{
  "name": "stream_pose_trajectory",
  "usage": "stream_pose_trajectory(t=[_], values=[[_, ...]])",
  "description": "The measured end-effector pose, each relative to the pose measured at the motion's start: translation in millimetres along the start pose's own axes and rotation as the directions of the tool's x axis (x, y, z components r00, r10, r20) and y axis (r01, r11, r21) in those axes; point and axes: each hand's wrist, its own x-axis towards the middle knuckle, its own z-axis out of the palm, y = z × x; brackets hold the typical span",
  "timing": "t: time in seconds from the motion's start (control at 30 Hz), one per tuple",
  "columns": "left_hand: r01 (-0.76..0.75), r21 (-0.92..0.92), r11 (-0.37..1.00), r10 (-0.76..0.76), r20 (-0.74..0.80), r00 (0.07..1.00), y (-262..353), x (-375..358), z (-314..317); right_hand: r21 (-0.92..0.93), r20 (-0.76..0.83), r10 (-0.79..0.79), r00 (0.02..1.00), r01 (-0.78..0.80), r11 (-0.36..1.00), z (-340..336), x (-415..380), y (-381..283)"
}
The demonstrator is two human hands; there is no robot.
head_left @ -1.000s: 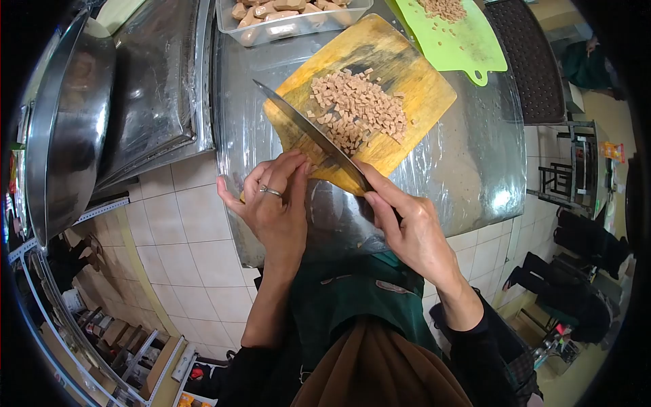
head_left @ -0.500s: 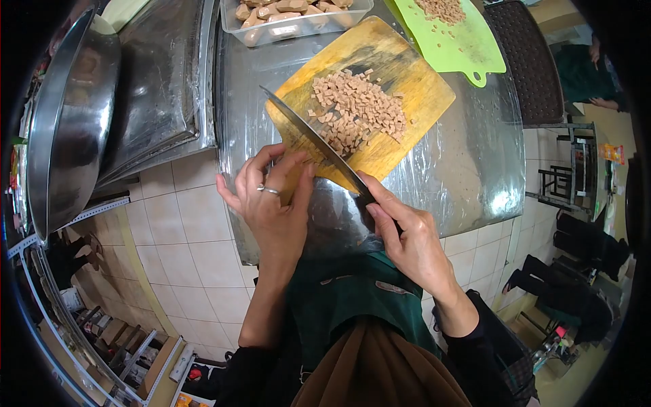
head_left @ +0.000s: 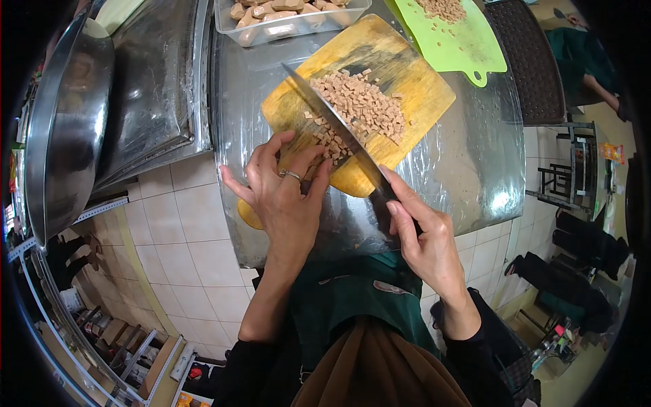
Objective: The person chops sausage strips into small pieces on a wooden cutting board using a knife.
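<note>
My right hand [head_left: 428, 241] grips the dark handle of a long kitchen knife [head_left: 349, 137]. Its blade slants to the upper left across the wooden cutting board [head_left: 407, 68]. Small cubes of pinkish-brown sausage [head_left: 366, 108] lie heaped on the board, on both sides of the blade. My left hand [head_left: 285, 197], with a ring on one finger, is at the board's near left edge. Its thumb and forefinger close on sausage pieces left of the blade, partly hidden under the fingertips; the little finger sticks out. The board's rounded handle [head_left: 249, 216] shows below this hand.
A clear plastic container [head_left: 291, 27] of sausage chunks stands behind the board. A green cutting mat [head_left: 468, 57] with diced bits lies at the back right, beside a dark brown tray [head_left: 525, 61]. A large metal bowl [head_left: 71, 129] is at left. Other people stand at right.
The knife and my right hand have moved right and slightly down. My left hand has shifted right, its fingertips closer to the diced sausage. The board's handle has come into view.
</note>
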Motion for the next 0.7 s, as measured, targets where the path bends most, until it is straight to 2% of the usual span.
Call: stream_pose_trajectory(t=[0.03,0.17,0.33,0.4,0.53,0.63,0.7], values=[[0.002,-0.004,1.0,-0.002,0.0,1.0,0,0,1,0.006,0.025,0.025,0.999,-0.025,1.0,-1,-1,0],[0.015,-0.01,1.0,-0.014,0.007,1.0,0,-1,1,-0.022,-0.002,-0.067,0.998,0.067,0.998,8,-7,8],[0.05,-0.058,0.997,-0.049,0.018,0.999,-2,0,1,-0.023,-0.053,-0.022,0.998,0.021,1.0,3,0,17],[0.088,-0.089,0.992,-0.084,0.039,0.996,-3,1,0,0.01,-0.04,0.005,0.999,-0.005,1.0,-1,1,17],[0.072,-0.09,0.993,-0.069,0.043,0.997,-7,0,4,0.023,-0.027,0.013,1.0,-0.013,1.0,-5,-2,11],[0.081,-0.127,0.989,-0.077,0.041,0.996,-6,2,3,0.028,-0.018,-0.072,0.997,0.073,0.997,-2,-8,12],[0.113,-0.185,0.976,-0.109,0.035,0.993,-5,4,0,-0.013,0.03,-0.049,0.998,0.049,0.999,-3,-11,11]])
